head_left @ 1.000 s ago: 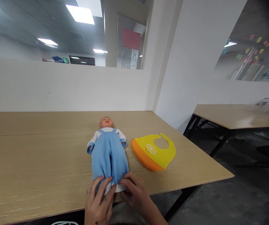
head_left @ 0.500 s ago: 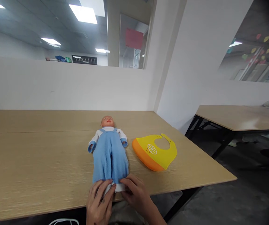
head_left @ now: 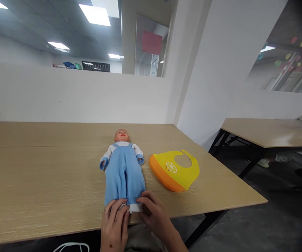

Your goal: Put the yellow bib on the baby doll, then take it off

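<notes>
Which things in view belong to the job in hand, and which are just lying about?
In the job:
doll, on its back
blue overalls, left hand and right hand at the leg ends

Apparently lying about:
yellow-and-orange bib, untouched on the table
blue thing, far background, unclear what

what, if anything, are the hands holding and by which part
Left hand and right hand touch the doll at the lower ends of its trouser legs; whether they grip cannot be told.
</notes>
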`<action>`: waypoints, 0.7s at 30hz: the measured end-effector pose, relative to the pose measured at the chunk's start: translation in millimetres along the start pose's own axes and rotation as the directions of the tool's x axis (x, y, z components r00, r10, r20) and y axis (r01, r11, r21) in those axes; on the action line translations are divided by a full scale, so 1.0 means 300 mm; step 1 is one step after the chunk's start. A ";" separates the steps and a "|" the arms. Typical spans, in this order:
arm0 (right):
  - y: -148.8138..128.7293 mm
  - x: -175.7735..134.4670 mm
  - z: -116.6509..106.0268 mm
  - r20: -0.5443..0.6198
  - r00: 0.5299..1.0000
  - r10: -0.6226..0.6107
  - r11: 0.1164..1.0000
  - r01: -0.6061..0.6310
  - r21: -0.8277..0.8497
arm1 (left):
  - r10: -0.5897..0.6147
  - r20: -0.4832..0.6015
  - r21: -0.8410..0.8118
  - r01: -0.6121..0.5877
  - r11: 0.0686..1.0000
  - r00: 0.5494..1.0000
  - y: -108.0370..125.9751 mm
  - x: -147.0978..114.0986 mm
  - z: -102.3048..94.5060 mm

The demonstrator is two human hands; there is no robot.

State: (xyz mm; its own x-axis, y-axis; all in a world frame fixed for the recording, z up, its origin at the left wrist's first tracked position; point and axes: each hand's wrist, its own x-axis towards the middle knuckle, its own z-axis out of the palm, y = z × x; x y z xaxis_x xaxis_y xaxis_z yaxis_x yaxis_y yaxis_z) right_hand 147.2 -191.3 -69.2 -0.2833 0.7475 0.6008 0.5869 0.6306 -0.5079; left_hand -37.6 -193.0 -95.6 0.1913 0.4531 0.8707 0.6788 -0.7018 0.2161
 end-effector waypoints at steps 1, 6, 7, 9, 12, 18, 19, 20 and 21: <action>0.005 -0.002 0.000 0.013 1.000 0.016 0.999 -0.016 0.028 | -0.005 0.007 0.005 0.005 1.000 1.000 0.002 -0.001 0.000; 0.013 -0.007 -0.007 0.035 0.999 0.030 0.994 -0.033 0.104 | -0.011 0.004 0.012 0.011 1.000 1.000 0.018 0.004 -0.001; 0.012 -0.008 -0.008 0.024 0.999 0.021 0.994 -0.024 0.106 | -0.013 -0.004 0.012 0.013 1.000 1.000 0.020 0.005 -0.002; 0.010 -0.011 -0.008 -0.020 1.000 0.001 0.996 0.001 0.090 | -0.018 -0.029 0.016 0.018 1.000 0.999 0.018 0.004 -0.008; 0.006 -0.016 -0.004 -0.116 0.992 -0.039 0.998 0.045 0.045 | -0.039 -0.055 0.047 0.042 0.998 0.998 0.008 0.003 -0.023; 0.000 -0.020 0.001 -0.152 0.986 -0.067 0.998 0.069 0.008 | -0.116 -0.067 0.104 0.123 0.987 0.991 -0.016 0.003 -0.045; 0.000 -0.019 0.000 -0.148 0.987 -0.061 0.998 0.064 0.010 | -0.122 -0.059 0.096 0.128 0.987 0.991 -0.019 0.003 -0.045; -0.001 -0.018 0.000 -0.147 0.988 -0.055 0.998 0.057 0.013 | -0.125 -0.047 0.086 0.129 0.988 0.991 -0.022 0.002 -0.044; -0.001 -0.018 0.001 -0.144 0.988 -0.050 0.998 0.053 0.018 | -0.130 -0.033 0.076 0.132 0.988 0.991 -0.025 0.001 -0.042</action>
State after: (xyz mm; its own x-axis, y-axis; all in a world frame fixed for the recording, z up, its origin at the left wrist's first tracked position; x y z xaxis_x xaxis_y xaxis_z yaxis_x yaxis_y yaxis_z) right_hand 148.4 -195.5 -72.3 -0.1995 0.6774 0.7080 0.5571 0.6729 -0.4867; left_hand -51.6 -194.7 -91.4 0.0781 0.5225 0.8490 0.7503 -0.5917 0.2951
